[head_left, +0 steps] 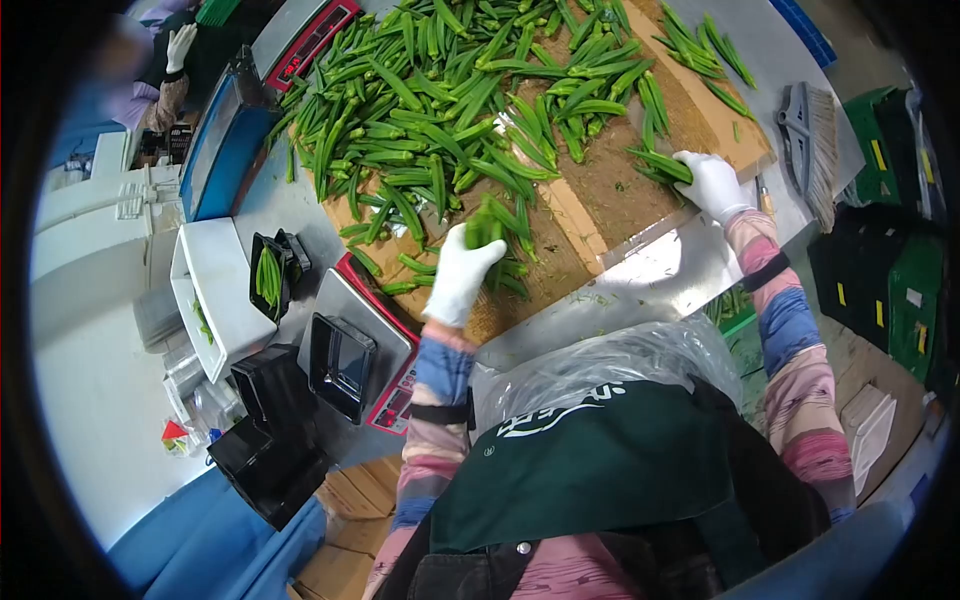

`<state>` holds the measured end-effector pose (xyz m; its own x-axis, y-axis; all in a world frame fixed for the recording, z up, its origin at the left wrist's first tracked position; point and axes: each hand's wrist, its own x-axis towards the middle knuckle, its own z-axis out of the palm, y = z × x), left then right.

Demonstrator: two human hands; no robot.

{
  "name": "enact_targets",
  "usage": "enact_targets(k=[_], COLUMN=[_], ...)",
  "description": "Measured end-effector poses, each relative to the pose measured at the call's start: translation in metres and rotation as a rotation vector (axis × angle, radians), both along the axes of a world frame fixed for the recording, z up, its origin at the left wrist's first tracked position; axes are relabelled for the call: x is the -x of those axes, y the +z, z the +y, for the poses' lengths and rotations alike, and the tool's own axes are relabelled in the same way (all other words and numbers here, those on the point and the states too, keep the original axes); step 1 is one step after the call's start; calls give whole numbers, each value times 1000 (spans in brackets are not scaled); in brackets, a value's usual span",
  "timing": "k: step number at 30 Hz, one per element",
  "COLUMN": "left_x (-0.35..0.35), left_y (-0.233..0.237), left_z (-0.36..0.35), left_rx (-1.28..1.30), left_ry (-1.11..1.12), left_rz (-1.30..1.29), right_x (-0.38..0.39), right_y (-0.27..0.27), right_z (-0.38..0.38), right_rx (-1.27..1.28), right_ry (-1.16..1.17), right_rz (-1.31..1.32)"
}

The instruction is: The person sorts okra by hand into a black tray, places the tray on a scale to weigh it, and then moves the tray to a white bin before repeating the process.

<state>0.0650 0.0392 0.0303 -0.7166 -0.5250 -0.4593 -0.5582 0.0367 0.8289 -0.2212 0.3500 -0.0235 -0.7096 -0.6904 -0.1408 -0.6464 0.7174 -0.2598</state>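
Observation:
A large heap of green okra (430, 110) covers the cardboard (600, 190) on the metal table. My left hand (461, 272), in a white glove, is closed around several okra pods (487, 222) at the near left side of the heap. Out to the right, my right hand (712, 186), also gloved in white, has its fingers on a few okra pods (660, 165) lying over the cardboard. Left of my left hand, an empty black tray (342, 365) rests on a red-edged scale (385, 345).
A black tray with okra (268, 275) stands beside a white bin (205, 300). Stacked black trays (270, 420) lie at lower left. A brush (808, 140) is on the table's right end, near green crates (890, 240). Another person's gloved hand (181, 47) shows at upper left.

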Motion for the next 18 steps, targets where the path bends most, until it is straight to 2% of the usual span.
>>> enact_targets(k=[1, 3, 5, 7, 9, 10, 13, 14, 17, 18], left_x=[-12, -41, -61, -62, -48, -42, -36, -34, -34, -39], left_y=[9, 15, 20, 25, 30, 30, 27, 27, 22, 16], left_z=[-6, -26, -36, -37, -35, -35, -38, -38, -37, -42], left_rx=[-247, -388, -550, -581, -561, -552, -363, -331, -252, -231], left_ry=[56, 156, 283, 412, 449, 467, 398, 423, 469, 461], left_rz=[125, 74, 169, 215, 265, 290, 276, 270, 247, 243], right_x=[-2, -6, 3, 8, 16, 13, 24, 26, 0, 2], right_y=[8, 34, 8, 20, 28, 37, 43, 37, 80, 74], right_z=[7, 16, 28, 19, 6, -2, 4, 12, 4, 14], right_rx=[20, 152, 573, 655, 650, 729, 841, 924, 1317, 1352], right_ry=[-70, -191, -368, -442, -515, -506, -487, -486, -569, -531], right_rz=[-104, -292, -611, -697, -724, -693, -961, -1078, -1331, -1404])
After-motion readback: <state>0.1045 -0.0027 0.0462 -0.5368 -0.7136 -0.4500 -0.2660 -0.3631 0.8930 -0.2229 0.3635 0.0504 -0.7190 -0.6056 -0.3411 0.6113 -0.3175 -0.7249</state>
